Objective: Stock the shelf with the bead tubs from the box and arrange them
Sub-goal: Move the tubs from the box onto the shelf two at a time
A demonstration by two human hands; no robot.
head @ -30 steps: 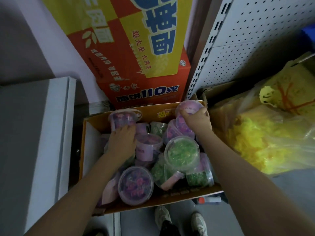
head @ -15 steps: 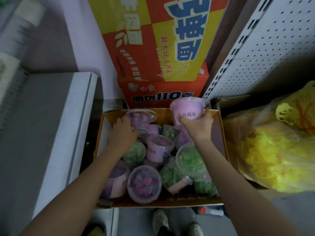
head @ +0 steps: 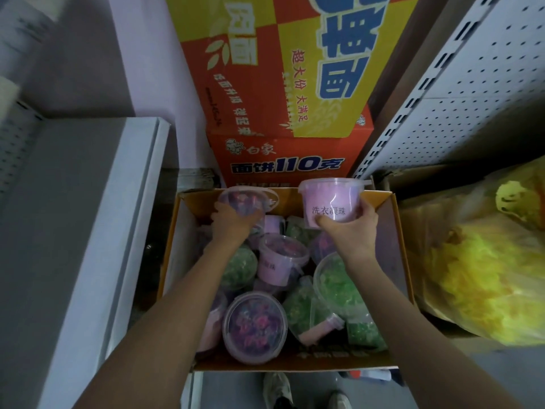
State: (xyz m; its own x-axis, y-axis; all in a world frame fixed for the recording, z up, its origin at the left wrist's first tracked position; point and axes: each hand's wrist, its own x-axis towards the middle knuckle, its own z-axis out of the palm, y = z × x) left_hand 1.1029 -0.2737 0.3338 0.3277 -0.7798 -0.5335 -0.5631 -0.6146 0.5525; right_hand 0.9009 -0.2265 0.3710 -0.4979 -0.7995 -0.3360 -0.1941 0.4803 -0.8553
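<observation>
head view, our right hand point(head: 352, 231) gripping a pink tub point(head: 331, 202) above the box point(head: 399, 261), our left hand point(head: 233, 221) grasping a clear tub point(head: 243, 199)

Bead tubs point(head: 255, 327) lie in the box point(head: 402, 261), between shelf point(head: 88, 231) left and bag point(head: 486, 261) right.

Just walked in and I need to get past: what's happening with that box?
A person is unpacking bead tubs from a box on the floor. The right hand holds a pink tub upright over the box's far right corner. The left hand grips a purple-bead tub at the far left. Many other tubs, green and purple, lie jumbled in the box. None shows on the visible part of the grey shelf to the left.
</observation>
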